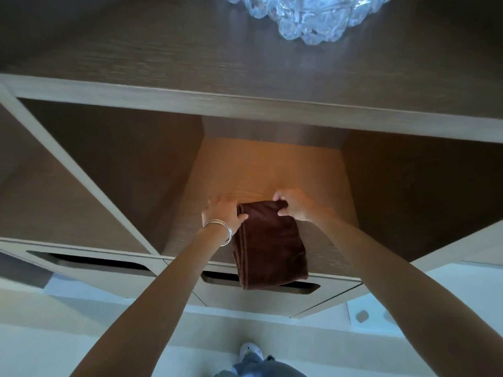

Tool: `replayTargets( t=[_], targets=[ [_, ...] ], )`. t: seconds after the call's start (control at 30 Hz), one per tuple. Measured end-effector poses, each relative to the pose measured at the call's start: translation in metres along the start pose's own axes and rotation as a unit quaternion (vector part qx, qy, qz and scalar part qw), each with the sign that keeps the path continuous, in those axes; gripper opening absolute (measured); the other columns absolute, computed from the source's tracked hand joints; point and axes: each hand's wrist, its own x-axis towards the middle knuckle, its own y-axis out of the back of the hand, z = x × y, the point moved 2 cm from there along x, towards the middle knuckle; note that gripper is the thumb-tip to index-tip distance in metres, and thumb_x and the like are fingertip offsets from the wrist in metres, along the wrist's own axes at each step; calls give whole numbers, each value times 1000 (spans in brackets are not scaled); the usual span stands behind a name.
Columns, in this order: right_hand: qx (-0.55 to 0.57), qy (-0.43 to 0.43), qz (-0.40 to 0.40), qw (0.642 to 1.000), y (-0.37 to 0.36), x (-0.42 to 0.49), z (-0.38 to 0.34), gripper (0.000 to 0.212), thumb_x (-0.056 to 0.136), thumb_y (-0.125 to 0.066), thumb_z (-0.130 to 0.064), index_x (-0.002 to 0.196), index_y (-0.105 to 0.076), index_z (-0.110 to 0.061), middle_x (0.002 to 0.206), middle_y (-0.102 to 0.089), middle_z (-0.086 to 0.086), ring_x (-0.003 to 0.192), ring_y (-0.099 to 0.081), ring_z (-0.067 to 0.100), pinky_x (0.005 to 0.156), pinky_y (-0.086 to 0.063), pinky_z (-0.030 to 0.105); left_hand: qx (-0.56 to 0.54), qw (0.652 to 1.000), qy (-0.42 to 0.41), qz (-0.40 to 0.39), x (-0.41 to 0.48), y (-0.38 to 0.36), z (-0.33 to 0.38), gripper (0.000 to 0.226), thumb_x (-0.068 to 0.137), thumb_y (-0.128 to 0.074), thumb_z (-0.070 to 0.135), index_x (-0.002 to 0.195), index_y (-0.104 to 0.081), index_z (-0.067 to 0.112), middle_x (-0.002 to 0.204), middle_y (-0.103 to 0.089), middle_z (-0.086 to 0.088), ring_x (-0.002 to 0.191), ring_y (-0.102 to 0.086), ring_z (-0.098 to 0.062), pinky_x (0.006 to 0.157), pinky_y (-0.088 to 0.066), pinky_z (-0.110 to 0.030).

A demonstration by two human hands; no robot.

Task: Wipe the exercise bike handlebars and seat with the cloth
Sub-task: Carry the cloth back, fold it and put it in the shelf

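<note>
Two hands hold one folded brown cloth (269, 246) at the middle of the open wooden shelf (272, 164). The left hand (221, 213), bangles (220, 231) on its wrist, has its thumb over the cloth's far left corner, with the fingers behind it toward the back of the shelf, so it pinches that corner. The right hand (292, 204) curls its fingers over the far right corner with the thumb under, also gripping. A grip on both top corners likely keeps the fold from opening while the cloth is carried. The cloth's near end hangs past the shelf's front edge and covers part of a drawer slot (299, 285) below the shelf. I cannot tell whether the cloth rests on the shelf floor or is lifted just off it.

No bike, handlebars or seat are in view, so no wiping is possible from this spot. My guess is that this is either fetching the cloth or putting it back. A glass piece (307, 14) sits on the top above the shelf. One shoe (249, 349) shows on the floor below the shelf.
</note>
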Motion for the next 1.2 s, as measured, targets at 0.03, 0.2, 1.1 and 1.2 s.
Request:
replayTargets(
  t=[0.03,0.2,1.1,1.2],
  targets=[
    [14,6,7,1000,0,0,1,33,79,-71,-6,110,-62,-8,116,-63,11,110,-57,26,93,-45,34,-17,1000,-1,0,1,-1,2,47,88,-52,49,126,-49,21,129,-49,-9,122,-40,-34,89,-46,-46],
    [60,27,35,997,4,-5,2,33,72,-75,-2,101,-62,-8,107,-66,10,101,-61,24,83,-45,30,-87,996,-32,-1,7,-5,16,43,86,-60,33,128,-51,26,130,-55,-6,121,-49,-29,95,-45,-42],
    [54,129,197,970,-53,-177,-2,19,76,-77,-17,93,-76,-7,102,-69,7,97,-62,27,77,-53,44,-119,948,-270,120,-140,-43,3,44,65,-77,36,104,-68,17,110,-63,-4,101,-58,-24,81,-52,-38],
    [89,114,203,968,-50,-167,-6,17,79,-74,-16,94,-75,-7,107,-67,6,103,-60,25,85,-52,45,-114,952,-243,145,-139,-40,-1,44,67,-75,43,98,-65,13,111,-63,-5,100,-59,-26,81,-49,-36]
  ],
)
